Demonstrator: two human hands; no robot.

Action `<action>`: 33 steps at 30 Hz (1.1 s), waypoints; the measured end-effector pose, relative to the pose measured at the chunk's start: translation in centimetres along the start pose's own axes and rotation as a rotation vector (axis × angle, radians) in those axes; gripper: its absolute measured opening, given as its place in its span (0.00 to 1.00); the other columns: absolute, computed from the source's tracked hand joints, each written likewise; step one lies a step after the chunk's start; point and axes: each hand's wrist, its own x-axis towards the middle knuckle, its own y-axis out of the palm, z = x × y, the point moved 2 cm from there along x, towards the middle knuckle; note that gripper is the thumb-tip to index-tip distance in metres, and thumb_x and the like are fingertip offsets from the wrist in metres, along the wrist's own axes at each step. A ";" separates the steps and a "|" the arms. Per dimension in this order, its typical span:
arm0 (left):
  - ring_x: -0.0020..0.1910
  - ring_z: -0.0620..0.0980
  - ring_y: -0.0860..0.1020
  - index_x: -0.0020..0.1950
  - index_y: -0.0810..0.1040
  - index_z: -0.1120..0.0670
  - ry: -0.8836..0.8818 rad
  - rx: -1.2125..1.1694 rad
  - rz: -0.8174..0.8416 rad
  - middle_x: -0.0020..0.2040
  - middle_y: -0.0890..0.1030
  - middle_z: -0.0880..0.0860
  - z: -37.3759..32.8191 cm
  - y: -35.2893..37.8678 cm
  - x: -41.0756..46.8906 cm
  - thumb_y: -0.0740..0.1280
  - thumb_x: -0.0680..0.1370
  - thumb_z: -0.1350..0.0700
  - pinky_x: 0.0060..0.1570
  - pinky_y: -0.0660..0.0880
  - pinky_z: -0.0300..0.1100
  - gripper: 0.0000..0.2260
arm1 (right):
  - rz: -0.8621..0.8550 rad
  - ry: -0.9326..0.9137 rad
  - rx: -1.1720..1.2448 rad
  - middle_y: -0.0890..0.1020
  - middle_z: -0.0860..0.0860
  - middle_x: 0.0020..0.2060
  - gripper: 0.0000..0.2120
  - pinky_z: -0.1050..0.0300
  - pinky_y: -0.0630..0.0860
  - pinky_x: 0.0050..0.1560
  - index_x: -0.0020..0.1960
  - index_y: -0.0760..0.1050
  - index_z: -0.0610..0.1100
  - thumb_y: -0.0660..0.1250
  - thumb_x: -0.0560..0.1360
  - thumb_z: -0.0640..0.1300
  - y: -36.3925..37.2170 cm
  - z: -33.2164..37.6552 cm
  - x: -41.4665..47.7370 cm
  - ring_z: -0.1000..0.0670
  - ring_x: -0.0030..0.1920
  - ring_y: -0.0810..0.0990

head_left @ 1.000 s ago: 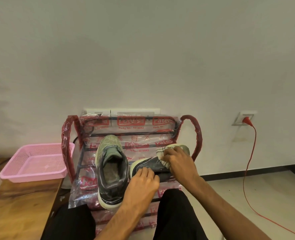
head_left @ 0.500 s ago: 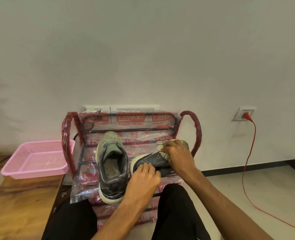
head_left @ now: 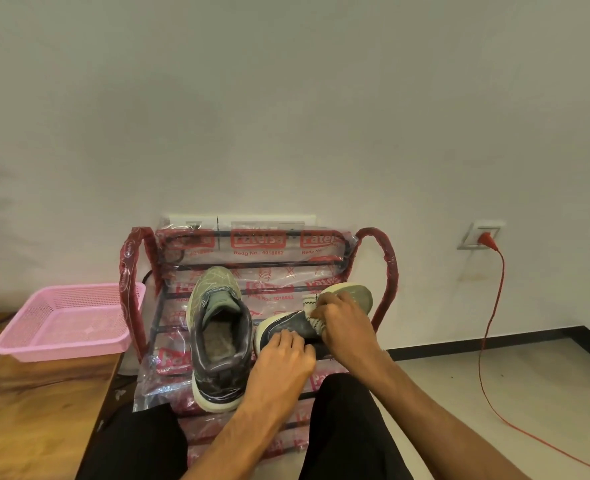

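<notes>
– tipped shoe [head_left: 286, 328]: where does it lie?
– on its side on the plastic-wrapped rack [head_left: 388, 271], heel just beside the upright shoe [head_left: 220, 337].
– and the hands?
– the right hand [head_left: 347, 329] curls its fingers tight round a white cloth [head_left: 311, 311] and presses it to the shoe's middle, wrist angled down. the left hand [head_left: 283, 363] lays its fingers nearly straight and close together on the heel, forearm reaching in from below.
– nearby?
– a pink basket [head_left: 61, 351] on a wooden table [head_left: 27, 410], left.
</notes>
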 end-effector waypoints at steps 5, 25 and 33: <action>0.66 0.62 0.69 0.65 0.70 0.63 0.008 -0.044 -0.036 0.64 0.72 0.64 0.2 0.1 0.0 0.58 0.77 0.69 0.67 0.62 0.53 0.16 | 0.001 -0.065 0.015 0.75 0.52 0.62 0.18 0.55 0.69 0.61 0.65 0.77 0.47 0.67 0.75 0.39 0.2 0.5 -0.4 0.49 0.63 0.68; 0.47 0.59 0.82 0.42 0.81 0.61 -0.016 -0.078 -0.017 0.43 0.82 0.61 0.5 0.6 -0.4 0.80 0.56 0.66 0.49 0.80 0.50 0.18 | -0.117 -0.074 -0.035 0.83 0.49 0.51 0.25 0.48 0.81 0.50 0.50 0.84 0.45 0.83 0.54 0.37 0.9 0.2 -1.8 0.43 0.54 0.80; 0.68 0.61 0.69 0.64 0.72 0.63 -0.001 -0.024 -0.088 0.65 0.73 0.64 0.5 0.7 -0.5 0.65 0.75 0.67 0.70 0.64 0.51 0.17 | -0.083 -0.163 -0.079 0.82 0.50 0.56 0.31 0.49 0.79 0.54 0.55 0.83 0.49 0.84 0.52 0.39 1.9 -0.2 -2.6 0.43 0.57 0.80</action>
